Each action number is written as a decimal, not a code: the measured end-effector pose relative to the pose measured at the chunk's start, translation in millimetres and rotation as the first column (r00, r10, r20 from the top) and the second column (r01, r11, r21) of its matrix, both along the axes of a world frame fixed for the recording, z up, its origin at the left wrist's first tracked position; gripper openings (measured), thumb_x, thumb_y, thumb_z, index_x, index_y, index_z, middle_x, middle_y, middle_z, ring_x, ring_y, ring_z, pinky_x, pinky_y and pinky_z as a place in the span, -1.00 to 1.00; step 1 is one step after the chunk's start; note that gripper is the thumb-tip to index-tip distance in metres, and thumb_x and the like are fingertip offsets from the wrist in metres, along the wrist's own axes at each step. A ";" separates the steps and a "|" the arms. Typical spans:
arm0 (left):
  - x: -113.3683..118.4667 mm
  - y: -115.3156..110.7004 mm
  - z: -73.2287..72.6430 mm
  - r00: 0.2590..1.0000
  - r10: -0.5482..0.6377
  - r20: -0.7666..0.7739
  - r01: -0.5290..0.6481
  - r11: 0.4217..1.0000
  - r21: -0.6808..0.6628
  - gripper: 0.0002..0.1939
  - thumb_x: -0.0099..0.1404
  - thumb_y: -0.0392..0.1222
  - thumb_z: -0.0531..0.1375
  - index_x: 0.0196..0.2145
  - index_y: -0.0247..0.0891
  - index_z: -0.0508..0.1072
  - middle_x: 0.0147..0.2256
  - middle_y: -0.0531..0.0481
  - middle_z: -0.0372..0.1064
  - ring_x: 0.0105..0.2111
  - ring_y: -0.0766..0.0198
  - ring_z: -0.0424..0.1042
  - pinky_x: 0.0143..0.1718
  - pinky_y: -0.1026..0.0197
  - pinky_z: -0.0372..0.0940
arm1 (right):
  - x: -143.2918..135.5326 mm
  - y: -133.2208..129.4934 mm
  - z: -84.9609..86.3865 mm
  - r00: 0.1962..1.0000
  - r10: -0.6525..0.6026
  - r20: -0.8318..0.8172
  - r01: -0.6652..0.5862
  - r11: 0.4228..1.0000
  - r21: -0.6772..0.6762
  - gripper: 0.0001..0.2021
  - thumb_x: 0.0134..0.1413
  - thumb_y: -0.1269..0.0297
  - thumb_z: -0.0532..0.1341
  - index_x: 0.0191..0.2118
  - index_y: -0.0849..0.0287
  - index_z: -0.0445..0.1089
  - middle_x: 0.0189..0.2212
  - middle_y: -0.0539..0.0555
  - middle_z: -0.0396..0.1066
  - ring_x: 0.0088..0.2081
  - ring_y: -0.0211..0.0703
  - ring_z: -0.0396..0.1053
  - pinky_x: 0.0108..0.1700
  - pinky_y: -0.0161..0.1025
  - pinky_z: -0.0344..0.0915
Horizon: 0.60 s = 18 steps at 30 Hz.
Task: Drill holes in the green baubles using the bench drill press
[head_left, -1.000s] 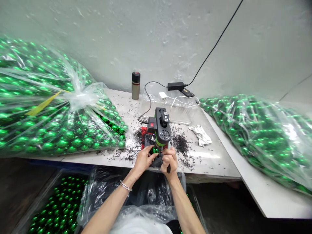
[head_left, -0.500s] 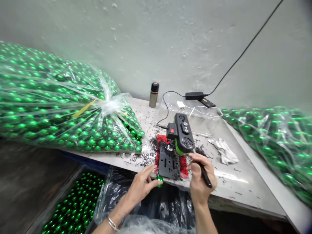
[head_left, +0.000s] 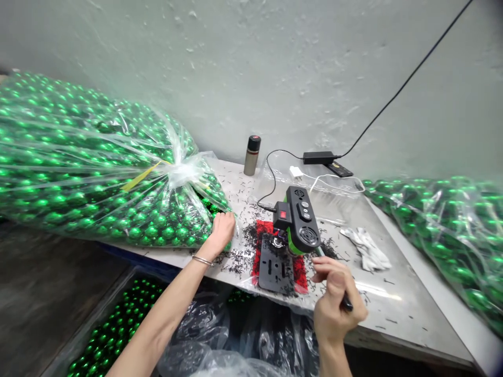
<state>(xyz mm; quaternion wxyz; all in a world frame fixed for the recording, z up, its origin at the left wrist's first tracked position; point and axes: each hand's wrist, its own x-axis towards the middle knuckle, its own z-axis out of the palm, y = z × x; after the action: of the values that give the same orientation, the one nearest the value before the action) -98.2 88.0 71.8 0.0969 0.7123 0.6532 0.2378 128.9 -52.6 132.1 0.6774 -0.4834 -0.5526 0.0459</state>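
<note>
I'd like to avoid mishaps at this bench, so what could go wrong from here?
Green balls might spill from the tied bag, since the left hand is at its near corner.
The loose black bits lie close around the base plate and could get in the way on it.
With the right hand at the black handle, an absent-minded tug might jolt the machine.
</note>
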 end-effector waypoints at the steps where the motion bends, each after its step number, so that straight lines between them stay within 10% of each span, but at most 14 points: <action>1: -0.3 -0.3 0.3 1.000 -0.005 -0.001 0.005 1.000 -0.003 -0.82 0.16 -0.50 0.17 -0.29 -0.34 0.47 -0.34 -0.24 0.44 -0.19 -0.04 0.43 -0.05 0.05 0.21 | -0.3 -0.7 1.4 1.000 -0.012 0.002 0.012 1.000 -0.004 -0.73 0.30 0.28 0.10 -0.40 0.18 0.45 -0.34 0.11 0.47 -0.41 -0.22 0.38 -0.50 -0.29 0.24; 4: -6.4 -11.2 6.9 0.996 0.007 0.093 -0.007 1.000 -0.001 -0.79 0.20 -0.40 0.21 -0.17 -0.34 0.47 -0.26 -0.24 0.47 -0.19 -0.02 0.46 -0.09 0.09 0.25 | -0.2 -1.7 3.6 0.999 -0.045 0.011 0.045 0.999 0.004 -0.74 0.29 0.28 0.10 -0.38 0.18 0.46 -0.32 0.11 0.47 -0.38 -0.21 0.40 -0.49 -0.28 0.23; 7: -11.4 -32.7 15.7 0.859 0.069 0.507 -0.031 0.996 -0.082 -0.70 0.23 -0.16 0.28 -0.09 -0.28 0.48 -0.23 -0.15 0.50 -0.24 0.07 0.48 -0.16 0.14 0.33 | -0.2 -0.6 3.8 0.999 -0.033 0.017 0.032 0.999 0.034 -0.71 0.30 0.30 0.08 -0.42 0.17 0.44 -0.38 0.09 0.45 -0.37 -0.19 0.40 -0.48 -0.27 0.21; 10: -3.0 -56.2 15.7 0.374 0.185 0.909 0.106 0.965 -0.240 -0.61 0.20 -0.02 0.32 -0.09 -0.29 0.49 -0.25 -0.09 0.52 -0.34 0.20 0.50 -0.21 0.18 0.40 | -1.9 1.2 4.8 0.999 -0.032 0.008 0.032 0.999 0.042 -0.67 0.31 0.30 0.05 -0.49 0.17 0.37 -0.45 0.06 0.41 -0.39 -0.19 0.38 -0.45 -0.25 0.20; 13: 18.3 -72.7 5.7 -0.034 0.325 0.945 0.256 0.917 -0.306 -0.62 0.10 -0.13 0.40 -0.16 -0.32 0.48 -0.26 -0.10 0.54 -0.31 0.23 0.53 -0.14 0.18 0.43 | -4.0 1.7 7.4 0.999 -0.044 0.025 0.043 0.998 0.038 -0.65 0.31 0.32 0.04 -0.54 0.15 0.29 -0.53 0.01 0.32 -0.40 -0.18 0.37 -0.37 -0.21 0.23; 15: 35.0 -78.0 -3.0 -0.125 0.392 0.912 0.303 0.890 -0.341 -0.61 0.04 -0.19 0.42 -0.18 -0.32 0.47 -0.26 -0.10 0.54 -0.28 0.22 0.54 -0.12 0.18 0.43 | -4.4 1.1 8.3 0.998 -0.043 0.051 0.040 0.998 0.052 -0.64 0.31 0.34 0.04 -0.56 0.14 0.25 -0.57 -0.02 0.26 -0.40 -0.18 0.36 -0.32 -0.20 0.24; 18: 58.7 -79.3 -15.0 -0.063 0.409 0.910 0.303 0.877 -0.373 -0.58 0.03 -0.20 0.43 -0.15 -0.30 0.46 -0.29 -0.06 0.52 -0.28 0.23 0.53 -0.15 0.20 0.43 | -2.8 -0.5 6.9 0.995 -0.033 0.096 0.029 0.999 0.045 -0.66 0.30 0.38 0.03 -0.55 0.14 0.24 -0.56 -0.03 0.26 -0.39 -0.20 0.36 -0.33 -0.22 0.21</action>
<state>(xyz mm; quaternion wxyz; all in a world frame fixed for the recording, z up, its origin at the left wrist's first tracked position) -39.5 8.7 56.8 0.7018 0.2315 0.4346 0.5148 126.1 -53.1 139.0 0.6607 -0.4788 -0.5781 0.0000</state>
